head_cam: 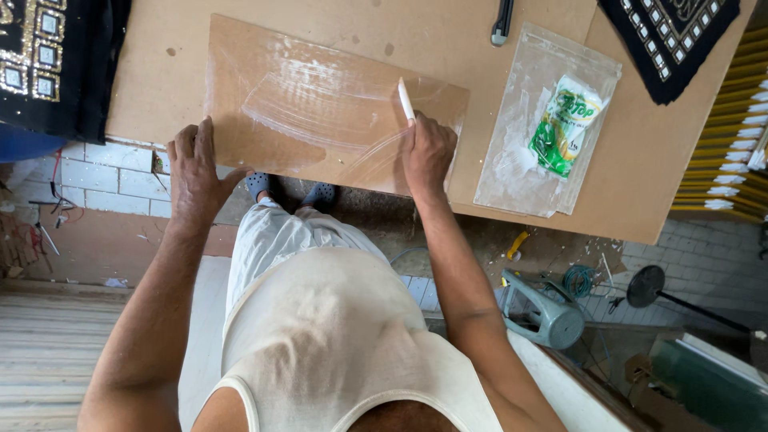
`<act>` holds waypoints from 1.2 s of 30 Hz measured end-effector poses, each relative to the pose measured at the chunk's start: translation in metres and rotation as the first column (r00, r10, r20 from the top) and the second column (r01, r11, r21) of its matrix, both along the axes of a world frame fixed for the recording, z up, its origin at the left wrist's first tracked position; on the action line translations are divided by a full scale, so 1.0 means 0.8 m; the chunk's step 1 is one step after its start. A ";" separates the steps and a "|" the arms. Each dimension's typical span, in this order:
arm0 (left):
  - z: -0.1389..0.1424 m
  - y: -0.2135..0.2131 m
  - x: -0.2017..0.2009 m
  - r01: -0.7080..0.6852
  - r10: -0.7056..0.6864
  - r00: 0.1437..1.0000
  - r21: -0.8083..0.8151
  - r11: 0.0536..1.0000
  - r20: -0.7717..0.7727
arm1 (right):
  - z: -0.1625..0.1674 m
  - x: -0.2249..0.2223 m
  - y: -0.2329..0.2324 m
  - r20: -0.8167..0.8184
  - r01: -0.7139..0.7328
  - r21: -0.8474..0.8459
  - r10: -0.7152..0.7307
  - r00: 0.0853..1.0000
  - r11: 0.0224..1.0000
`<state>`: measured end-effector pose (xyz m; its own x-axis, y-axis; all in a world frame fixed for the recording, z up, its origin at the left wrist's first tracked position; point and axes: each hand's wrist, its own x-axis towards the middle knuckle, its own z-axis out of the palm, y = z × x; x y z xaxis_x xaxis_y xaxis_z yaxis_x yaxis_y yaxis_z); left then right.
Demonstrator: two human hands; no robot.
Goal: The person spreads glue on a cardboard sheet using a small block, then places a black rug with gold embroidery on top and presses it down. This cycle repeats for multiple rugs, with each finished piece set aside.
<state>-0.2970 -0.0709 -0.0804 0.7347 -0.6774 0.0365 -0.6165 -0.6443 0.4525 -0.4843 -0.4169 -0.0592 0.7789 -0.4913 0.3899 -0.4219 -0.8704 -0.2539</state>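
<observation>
Head view, looking straight down: brown board (320,96) lies flat on the brown worktable (640,176), its near edge hanging slightly over the table's near edge; board surface streaked with white smears in curved sweeps, densest across the middle; right hand (428,156) sits at the board's near right part, fingers curled tight together around a thin white stick-like tool (406,100), tool tip pointing away from the person and resting against the smeared surface; left hand (194,172) lies palm down on the board's near left corner, fingers stretched out and slightly spread, thumb out to the side, pressing flat, nothing gripped; hands well apart, one at each near corner of the board.

Right of the board, a clear plastic sheet (512,160) with white smears lies on the table; a green and white pouch (564,124) rests on it, tilted; a dark utility knife (502,20) lies at the table's far edge, just beyond the board's far right corner; black cloth with gold pattern (48,56) at top left, another black patterned cloth (672,40) at top right corner; below the table, grey shoes (320,194) on the floor, a grey stool (548,316) to the right, tiled floor (704,248) around it.
</observation>
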 end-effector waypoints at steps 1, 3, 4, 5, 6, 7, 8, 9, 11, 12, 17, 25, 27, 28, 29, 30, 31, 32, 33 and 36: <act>0.001 0.001 0.000 -0.001 0.001 1.000 -0.006 1.000 -0.003 | -0.005 0.017 0.002 -0.005 -0.041 0.066 0.042 0.999 0.997; 0.002 0.002 0.001 -0.016 0.016 1.000 0.008 1.000 -0.008 | -0.007 0.041 0.031 -0.024 -0.113 0.205 0.120 0.992 0.972; 0.002 0.003 0.001 -0.016 0.016 1.000 0.010 1.000 -0.007 | -0.010 0.043 0.050 -0.018 -0.285 0.106 0.288 0.957 0.953; 0.003 0.004 0.002 -0.019 0.019 1.000 0.003 1.000 -0.007 | -0.010 0.040 0.071 -0.029 -0.447 0.005 0.447 0.894 0.895; 0.003 0.004 0.002 -0.022 0.022 1.000 -0.003 1.000 -0.008 | -0.005 0.035 0.090 -0.044 -0.558 0.078 0.562 0.826 0.826; 0.003 0.005 0.002 -0.023 0.023 1.000 -0.008 1.000 -0.010 | 0.002 0.026 0.107 -0.050 -0.654 0.153 0.667 0.743 0.741; 0.003 0.005 0.002 -0.025 0.025 1.000 -0.008 1.000 -0.015 | 0.009 0.017 0.117 -0.049 -0.651 0.160 0.664 0.746 0.742; 0.002 0.006 0.002 -0.027 0.027 0.999 -0.009 1.000 -0.020 | 0.016 0.008 0.128 -0.047 -0.648 0.167 0.662 0.748 0.744; 0.000 0.006 0.002 -0.034 0.034 0.999 -0.003 0.999 -0.020 | 0.023 0.001 0.139 -0.089 -0.621 0.088 0.627 0.774 0.779; -0.002 0.007 0.002 -0.041 0.042 0.999 0.007 0.999 -0.016 | 0.025 -0.003 0.143 -0.128 -0.596 0.005 0.592 0.796 0.803; -0.007 0.007 0.002 -0.051 0.052 0.998 0.038 0.998 -0.039 | 0.018 -0.018 0.141 -0.114 -0.697 -0.003 0.692 0.713 0.717; -0.001 0.004 0.003 -0.038 0.038 0.999 0.012 0.999 -0.029 | 0.022 -0.049 0.131 -0.106 -0.693 0.104 0.700 0.706 0.714; 0.002 0.003 0.001 -0.032 0.033 0.999 0.005 0.999 -0.030 | 0.026 -0.056 0.128 -0.029 -0.534 0.131 0.541 0.840 0.835; 0.002 0.002 0.000 -0.037 0.037 0.999 0.000 0.999 -0.029 | 0.026 -0.058 0.127 0.009 -0.453 0.148 0.457 0.889 0.879; 0.003 0.002 -0.001 -0.052 0.051 0.998 -0.005 0.999 -0.029 | 0.028 -0.060 0.124 -0.032 -0.493 0.153 0.502 0.864 0.857; 0.003 0.001 -0.002 -0.059 0.059 0.998 -0.011 0.998 -0.031 | 0.028 -0.062 0.121 -0.073 -0.525 0.162 0.540 0.838 0.836; 0.003 0.000 -0.003 -0.060 0.060 0.998 -0.020 0.998 -0.029 | 0.028 -0.063 0.118 -0.111 -0.551 0.167 0.571 0.814 0.818; 0.002 -0.001 -0.003 -0.050 0.050 0.999 -0.031 0.998 -0.014 | 0.030 -0.067 0.114 -0.076 -0.546 0.176 0.564 0.822 0.819; 0.001 -0.002 -0.004 -0.043 0.043 0.999 -0.038 0.998 -0.001 | 0.032 -0.069 0.111 -0.041 -0.543 0.189 0.559 0.828 0.818; -0.001 -0.003 -0.006 -0.023 0.024 0.999 -0.036 0.999 0.022 | 0.037 -0.074 0.104 0.033 -0.313 0.221 0.313 0.949 0.924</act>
